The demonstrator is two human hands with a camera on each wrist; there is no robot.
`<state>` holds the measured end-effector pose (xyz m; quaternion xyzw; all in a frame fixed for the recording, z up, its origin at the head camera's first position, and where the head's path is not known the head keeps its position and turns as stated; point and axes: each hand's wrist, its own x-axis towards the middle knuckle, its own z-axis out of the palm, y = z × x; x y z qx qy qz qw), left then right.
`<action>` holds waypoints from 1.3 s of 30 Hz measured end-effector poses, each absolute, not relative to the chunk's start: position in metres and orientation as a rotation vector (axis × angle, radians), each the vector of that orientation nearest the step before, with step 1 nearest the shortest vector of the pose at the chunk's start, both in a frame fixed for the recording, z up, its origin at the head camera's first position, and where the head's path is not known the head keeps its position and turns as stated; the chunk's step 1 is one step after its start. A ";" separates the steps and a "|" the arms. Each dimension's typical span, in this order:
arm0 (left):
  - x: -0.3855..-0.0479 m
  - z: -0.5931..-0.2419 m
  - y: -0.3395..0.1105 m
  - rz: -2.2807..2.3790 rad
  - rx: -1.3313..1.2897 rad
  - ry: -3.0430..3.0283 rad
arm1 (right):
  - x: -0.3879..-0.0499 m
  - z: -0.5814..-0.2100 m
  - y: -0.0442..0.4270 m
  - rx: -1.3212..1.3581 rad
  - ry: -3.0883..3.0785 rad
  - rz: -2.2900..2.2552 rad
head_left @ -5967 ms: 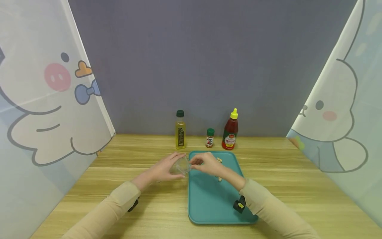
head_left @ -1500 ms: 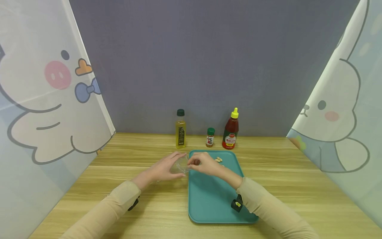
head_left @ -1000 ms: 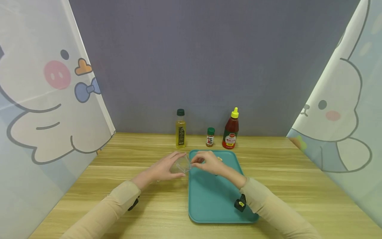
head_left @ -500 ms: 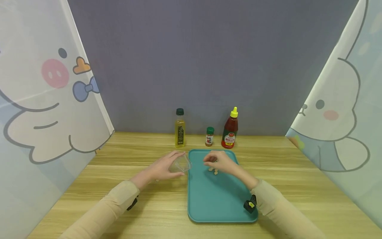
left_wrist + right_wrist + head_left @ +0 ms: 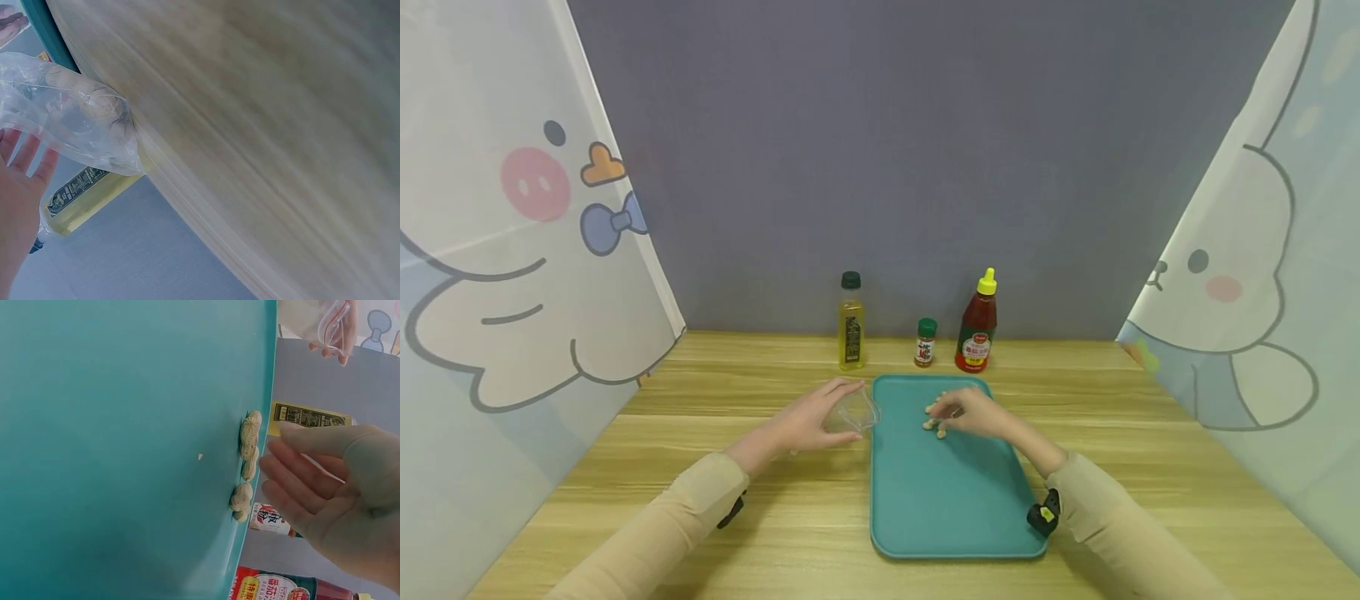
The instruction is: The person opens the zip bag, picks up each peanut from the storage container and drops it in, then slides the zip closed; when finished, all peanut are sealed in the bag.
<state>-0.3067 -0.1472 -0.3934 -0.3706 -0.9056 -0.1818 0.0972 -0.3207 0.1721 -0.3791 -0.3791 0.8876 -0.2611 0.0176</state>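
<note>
My left hand holds a clear zip bag, its mouth spread towards the tray. Through the plastic in the left wrist view, tan peanuts show near the bag's bottom. On the far part of the teal tray lie several unshelled peanuts, partly covered by my right hand in the head view. The right wrist view has that hand's thumb and fingers apart beside the peanuts, nothing visible between them. A tiny pale bit sits on the tray.
Behind the tray stand an oil bottle with a dark cap, a small green-capped spice jar and a ketchup bottle with a yellow nozzle. The wooden table meets a grey backdrop.
From the bag's mouth one second ago, my right hand has moved right to the peanuts on the tray, and its fingers have parted. The left hand and bag stay nearly in place.
</note>
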 end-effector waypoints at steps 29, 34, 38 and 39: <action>-0.310 -0.395 -0.147 -0.530 -1.101 -2.677 | -0.319 -0.383 0.172 -0.862 2.726 -0.718; -0.310 -0.395 -0.147 -0.519 -1.103 -2.682 | -0.318 -0.382 0.172 -0.888 2.729 -0.740; -0.309 -0.396 -0.147 -0.515 -1.101 -2.685 | -0.320 -0.381 0.171 -0.934 2.752 -0.781; -0.309 -0.396 -0.147 -0.515 -1.099 -2.686 | -0.320 -0.381 0.171 -0.952 2.759 -0.794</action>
